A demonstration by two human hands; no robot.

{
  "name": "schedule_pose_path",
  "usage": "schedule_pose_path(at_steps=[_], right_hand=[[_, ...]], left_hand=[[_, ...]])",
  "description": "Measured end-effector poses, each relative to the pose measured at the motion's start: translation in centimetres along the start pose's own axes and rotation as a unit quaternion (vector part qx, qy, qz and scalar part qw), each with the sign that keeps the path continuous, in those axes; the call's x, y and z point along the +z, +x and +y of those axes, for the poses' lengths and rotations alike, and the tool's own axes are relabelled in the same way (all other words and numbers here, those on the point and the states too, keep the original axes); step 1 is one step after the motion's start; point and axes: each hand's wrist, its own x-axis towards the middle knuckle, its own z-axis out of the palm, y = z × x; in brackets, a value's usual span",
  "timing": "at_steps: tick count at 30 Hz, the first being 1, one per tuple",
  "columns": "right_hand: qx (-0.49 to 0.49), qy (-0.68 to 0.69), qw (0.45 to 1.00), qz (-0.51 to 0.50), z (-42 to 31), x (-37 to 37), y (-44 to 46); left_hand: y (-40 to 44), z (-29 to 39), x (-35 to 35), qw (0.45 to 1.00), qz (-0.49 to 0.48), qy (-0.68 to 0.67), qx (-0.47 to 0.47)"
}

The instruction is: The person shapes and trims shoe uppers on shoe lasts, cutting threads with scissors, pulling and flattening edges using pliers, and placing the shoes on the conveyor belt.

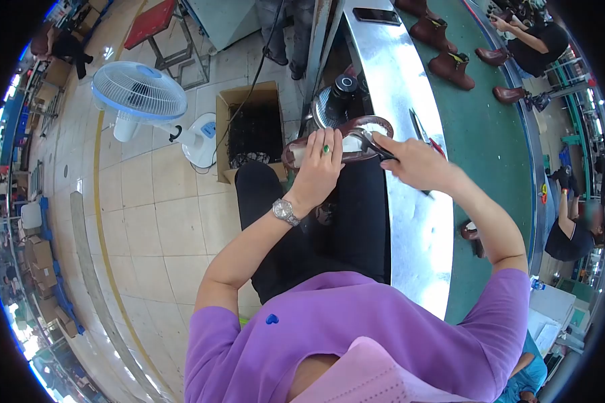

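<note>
A brown boot [375, 126] lies bottom up over my lap, its pale underside facing me and its upper folded over the edge all round. My left hand [319, 161] is closed over the heel half and grips it. In my right hand [413, 160] is a pair of pincers [368, 139] with dark handles, its curved metal head at the middle of the boot's underside. Whether the jaws are closed on the leather is too small to tell. Beside my right hand a slim pointed tool [418, 124] rests on the metal bench [420, 269].
A phone [376, 15] lies at the bench's far end. Brown boots [452, 69] stand on the green conveyor [491, 168] to the right. A cardboard box [275, 101] and a fan [139, 91] are on the left. Co-workers [541, 40] sit across the conveyor.
</note>
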Motion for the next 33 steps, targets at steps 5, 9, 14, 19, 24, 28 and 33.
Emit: schedule_pose_path(at_steps=[5,9,14,19,24,28,33], right_hand=[[0.047,0.036,0.978,0.199,-1.8,1.1,2.4],[-0.001,-0.059,0.995,0.076,0.2,1.0,2.7],[0.035,0.028,0.990,0.137,2.4,3.8,4.2],[0.060,0.113,0.985,0.116,-0.5,0.8,3.4],[-0.014,-0.063,0.988,0.142,-0.7,3.1,3.1],[0.005,-0.090,0.984,0.155,-2.9,3.7,2.9],[-0.021,-0.131,0.985,0.107,-3.4,2.9,2.7]], left_hand=[[-0.4,0.4,1.3,0.995,0.010,0.096,-0.006],[-0.3,0.4,1.5,0.990,0.011,0.142,-0.001],[-0.4,0.7,1.5,0.993,0.022,0.116,0.001],[-0.4,0.7,1.5,0.995,0.054,0.088,-0.007],[-0.3,0.7,1.5,0.993,0.037,0.115,-0.006],[-0.4,0.8,1.7,0.995,0.056,0.084,-0.017],[0.4,0.7,-0.4,0.990,0.069,-0.038,-0.114]])
